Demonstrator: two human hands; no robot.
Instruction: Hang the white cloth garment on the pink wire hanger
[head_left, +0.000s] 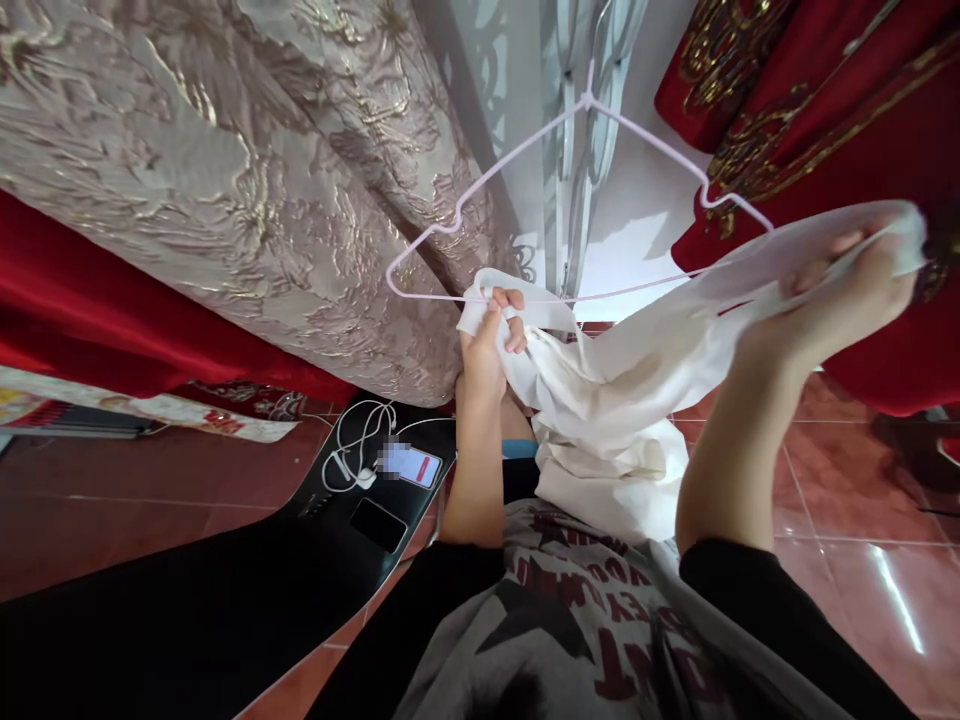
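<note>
A white garment [637, 360] hangs in loose folds between my hands and down over my lap. My left hand [491, 340] is closed on one edge of it, right at the lower bar of a pale pink hanger [517, 155]. My right hand [862, 275] is raised at the right and closed on the stretched cloth, its fingers partly covered by the fabric. The hanger stands upright in front of me with its hook up. Its left end is bare, and its right end goes behind or into the cloth; I cannot tell which.
Shiny patterned fabric [247, 180] hangs at the left, and red cloth with gold trim [847, 130] at the right. A white metal frame [581, 190] stands behind the hanger. Two phones [415, 466] and a white cable [337, 440] lie on a black bench [315, 560] over red floor tiles [840, 480].
</note>
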